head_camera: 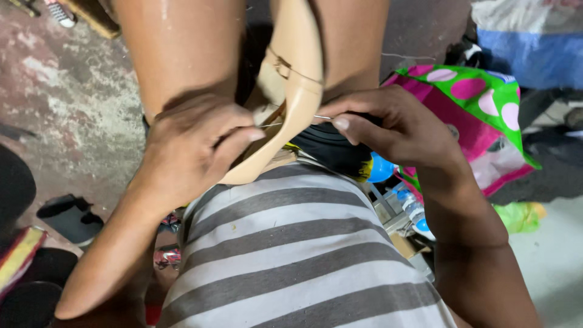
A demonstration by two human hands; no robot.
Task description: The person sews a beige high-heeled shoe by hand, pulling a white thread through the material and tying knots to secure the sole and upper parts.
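Clearly stitching is mid-way: left hand [188, 146] grips the shoe [290, 91], thread [270, 124] taut. At 3 o'clock, right hand [398, 127] pinches the needle [322, 117]; seam unfinished.

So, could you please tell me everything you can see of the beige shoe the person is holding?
The beige shoe looks like smooth leather or a leather-like material, with a small strap at its back. It is held upright between the person's knees, above a grey-striped shirt. The left hand grips its lower side; the right hand pinches a thin needle or thread that passes through its edge. Its inside is mostly hidden.
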